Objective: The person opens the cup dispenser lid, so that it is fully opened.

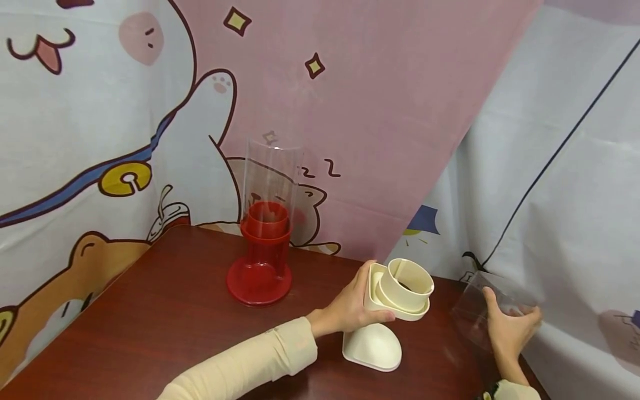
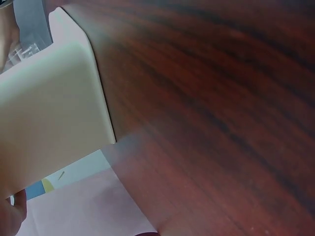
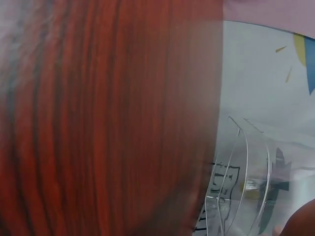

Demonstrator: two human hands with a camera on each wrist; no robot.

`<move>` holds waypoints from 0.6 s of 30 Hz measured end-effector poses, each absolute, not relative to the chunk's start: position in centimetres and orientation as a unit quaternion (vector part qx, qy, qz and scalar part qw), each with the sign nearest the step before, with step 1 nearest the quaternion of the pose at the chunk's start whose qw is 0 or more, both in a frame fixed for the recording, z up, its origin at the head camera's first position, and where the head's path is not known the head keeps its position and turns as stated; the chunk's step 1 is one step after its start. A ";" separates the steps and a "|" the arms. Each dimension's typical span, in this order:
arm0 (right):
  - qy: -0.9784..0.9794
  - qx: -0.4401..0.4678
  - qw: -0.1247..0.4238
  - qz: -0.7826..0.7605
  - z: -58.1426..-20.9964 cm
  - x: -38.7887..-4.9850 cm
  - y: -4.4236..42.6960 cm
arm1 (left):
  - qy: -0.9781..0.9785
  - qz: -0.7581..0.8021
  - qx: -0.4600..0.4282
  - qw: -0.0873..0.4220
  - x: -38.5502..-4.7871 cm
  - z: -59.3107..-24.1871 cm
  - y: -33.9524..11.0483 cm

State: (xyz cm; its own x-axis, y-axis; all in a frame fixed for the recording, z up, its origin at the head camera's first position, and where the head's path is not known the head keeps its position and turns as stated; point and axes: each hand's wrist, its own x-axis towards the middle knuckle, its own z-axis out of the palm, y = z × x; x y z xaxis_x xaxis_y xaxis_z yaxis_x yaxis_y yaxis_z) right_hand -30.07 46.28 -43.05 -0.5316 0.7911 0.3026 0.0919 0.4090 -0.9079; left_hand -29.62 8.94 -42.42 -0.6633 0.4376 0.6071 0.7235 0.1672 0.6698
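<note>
A cream plastic dispenser base with a round collar and a rounded foot is gripped at its upper part by my left hand. It leans a little, and I cannot tell whether its foot touches the table. In the left wrist view, its broad smooth back fills the left side. At the right, my right hand holds a clear plastic tube, thumb on one side and fingers partly hidden behind it. The tube's transparent edges show in the right wrist view.
A red dispenser with a tall clear tube stands toward the back left of the dark wood table. Printed cloth curtains hang close behind the table and along its right side.
</note>
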 end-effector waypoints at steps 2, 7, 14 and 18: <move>-0.749 -0.291 0.389 0.450 -43.6 -30.5 46.2 | -0.751 -0.516 -0.386 0.141 -29.6 -42.6 9.0; -0.753 -0.280 0.382 0.457 -44.5 -31.0 46.5 | -0.748 -0.514 -0.396 0.140 -29.6 -42.7 9.1; -0.816 -0.243 0.278 0.444 -43.9 -31.4 47.1 | -0.754 -0.508 -0.388 0.151 -29.8 -42.5 8.8; -0.823 -0.240 0.249 0.451 -43.8 -31.0 47.3 | -0.752 -0.510 -0.389 0.150 -29.8 -42.5 8.8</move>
